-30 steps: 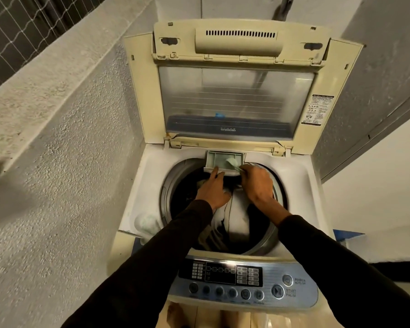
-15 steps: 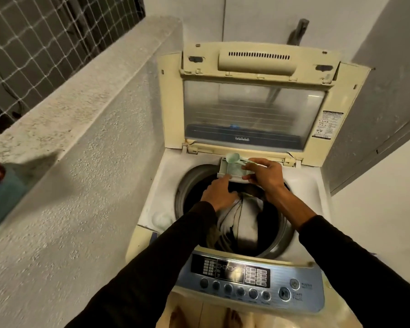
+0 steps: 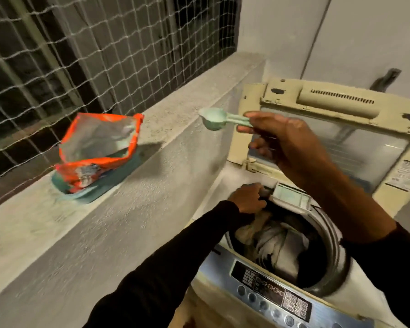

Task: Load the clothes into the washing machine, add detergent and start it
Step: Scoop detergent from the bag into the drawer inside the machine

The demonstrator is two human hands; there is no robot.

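Detergent stage, washer loaded.
Cream top-loading washing machine (image 3: pixel 225 192), lid up, holds pale crumpled clothes (image 3: pixel 277 242); open orange detergent pouch (image 3: pixel 97 147) upright on ledge left of it.

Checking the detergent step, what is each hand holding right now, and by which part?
Right hand pinches the green scoop by its handle. Left hand grips the detergent drawer at its left edge.

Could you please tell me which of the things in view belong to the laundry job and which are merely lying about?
Belonging to the job:
- cream top-loading washing machine, lid up
- clothes in its drum
- pale detergent drawer at the left hand
- mint-green plastic scoop pinched by the right hand
- open orange detergent bag

Merely there:
- teal tub under the bag
- concrete ledge
- white netting
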